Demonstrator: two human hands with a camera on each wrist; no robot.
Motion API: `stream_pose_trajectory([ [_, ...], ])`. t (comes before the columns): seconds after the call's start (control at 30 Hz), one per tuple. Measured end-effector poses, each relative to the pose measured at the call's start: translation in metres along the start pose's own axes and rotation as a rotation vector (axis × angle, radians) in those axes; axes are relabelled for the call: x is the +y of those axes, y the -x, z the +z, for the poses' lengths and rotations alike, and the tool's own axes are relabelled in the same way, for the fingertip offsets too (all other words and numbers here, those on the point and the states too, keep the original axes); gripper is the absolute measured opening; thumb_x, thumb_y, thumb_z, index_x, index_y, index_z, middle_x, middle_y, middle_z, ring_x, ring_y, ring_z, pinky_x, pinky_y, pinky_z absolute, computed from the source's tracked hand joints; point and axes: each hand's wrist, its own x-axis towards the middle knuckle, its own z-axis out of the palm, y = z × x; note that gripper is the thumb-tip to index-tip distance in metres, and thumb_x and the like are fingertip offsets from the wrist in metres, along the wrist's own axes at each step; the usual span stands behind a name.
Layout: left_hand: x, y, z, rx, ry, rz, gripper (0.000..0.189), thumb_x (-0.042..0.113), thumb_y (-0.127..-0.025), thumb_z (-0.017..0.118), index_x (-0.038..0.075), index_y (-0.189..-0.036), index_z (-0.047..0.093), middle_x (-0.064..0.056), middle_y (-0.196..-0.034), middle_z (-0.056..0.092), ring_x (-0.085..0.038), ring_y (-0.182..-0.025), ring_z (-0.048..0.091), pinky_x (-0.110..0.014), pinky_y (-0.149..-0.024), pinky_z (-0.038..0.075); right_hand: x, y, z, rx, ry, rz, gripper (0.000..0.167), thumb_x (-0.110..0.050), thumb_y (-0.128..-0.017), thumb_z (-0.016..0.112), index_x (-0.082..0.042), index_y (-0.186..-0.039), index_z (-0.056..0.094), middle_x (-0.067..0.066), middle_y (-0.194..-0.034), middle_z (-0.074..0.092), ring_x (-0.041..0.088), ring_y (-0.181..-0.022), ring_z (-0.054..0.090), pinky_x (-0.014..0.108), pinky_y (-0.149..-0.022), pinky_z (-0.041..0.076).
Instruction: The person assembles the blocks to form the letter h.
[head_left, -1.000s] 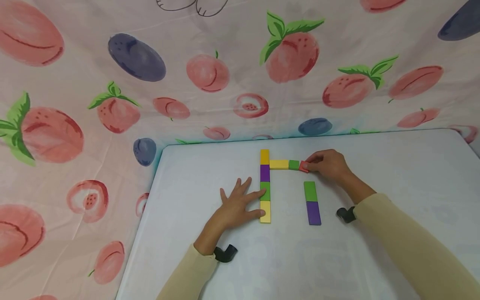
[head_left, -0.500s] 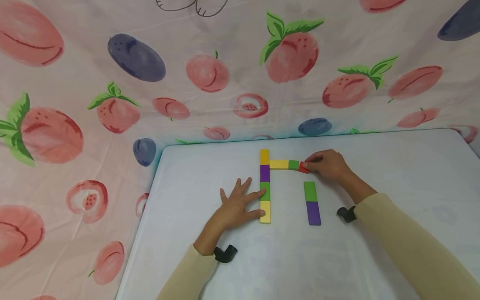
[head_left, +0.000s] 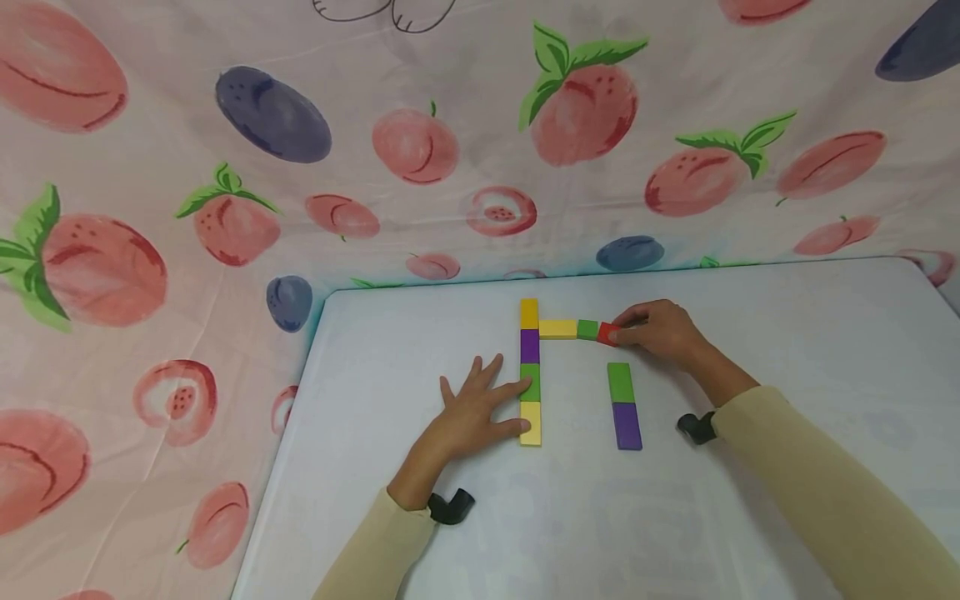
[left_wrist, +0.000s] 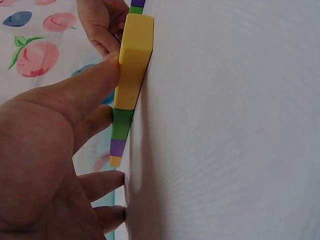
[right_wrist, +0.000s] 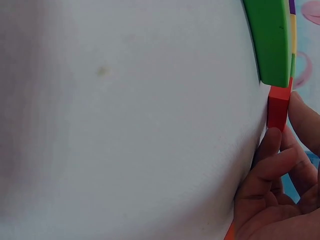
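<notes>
In the head view a column of blocks runs toward the person: orange-yellow (head_left: 529, 314), purple (head_left: 529, 347), green (head_left: 530, 374), pale yellow (head_left: 531, 437). My left hand (head_left: 468, 421) spreads its fingers beside it, index fingertip on the green block and thumb on the pale yellow block (left_wrist: 131, 75). From the purple block's upper end a row goes right: a yellow block (head_left: 558, 330), a small green block (head_left: 587, 330), then a red block (head_left: 605, 334). My right hand (head_left: 660, 333) pinches the red block (right_wrist: 278, 107) at its right end; it sits slightly tilted against the row.
Below the red block lies a green block (head_left: 621, 383) joined end to end with a purple block (head_left: 627, 427), leaning slightly. All blocks lie on a white table (head_left: 720, 517). A fruit-print cloth (head_left: 450, 67) hangs behind it and to the left.
My right hand has shifted very slightly right, and the red block has turned a little at the row's end. The left hand has stayed where it was.
</notes>
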Motion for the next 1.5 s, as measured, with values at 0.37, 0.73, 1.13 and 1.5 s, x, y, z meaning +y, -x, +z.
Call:
stream_pose_trajectory([
  [0.37,0.0,0.0,-0.001,0.001,-0.008,0.001,0.064,0.057,-0.093,0.067,0.041,-0.151,0.048,-0.007,-0.173,0.016,-0.039,-0.16,0.003,-0.084,-0.11,-0.005,0.001,-0.002,0.001,0.011,0.002,0.001,0.04,-0.034,-0.094,0.073,-0.007,-0.124,0.071,0.018,-0.128,0.065,0.037,-0.123,0.049,0.056,-0.103,0.045],
  [0.73,0.0,0.0,-0.002,-0.001,0.0,0.005,0.064,0.057,-0.093,0.067,0.041,-0.151,0.048,-0.007,-0.172,0.016,-0.039,-0.16,0.003,-0.084,-0.11,-0.006,0.0,-0.002,0.0,0.007,0.003,0.01,0.041,-0.033,-0.094,0.074,-0.006,-0.124,0.071,0.018,-0.128,0.064,0.037,-0.122,0.049,0.056,-0.103,0.046],
  [1.13,0.001,-0.001,-0.001,-0.001,-0.004,-0.003,0.064,0.057,-0.092,0.067,0.041,-0.151,0.048,-0.007,-0.172,0.017,-0.039,-0.16,0.003,-0.084,-0.11,-0.005,0.001,-0.002,0.001,0.001,-0.001,0.011,0.042,-0.035,-0.094,0.073,-0.007,-0.125,0.07,0.018,-0.129,0.064,0.037,-0.122,0.049,0.056,-0.104,0.045],
  [1.5,-0.001,0.0,0.0,0.001,-0.004,0.004,0.064,0.056,-0.093,0.067,0.04,-0.151,0.048,-0.007,-0.172,0.017,-0.04,-0.16,0.003,-0.084,-0.11,-0.005,0.0,0.003,-0.01,0.007,-0.101,0.048,0.043,-0.041,-0.098,0.067,-0.013,-0.131,0.067,0.014,-0.127,0.065,0.03,-0.112,0.057,0.036,-0.087,0.055],
])
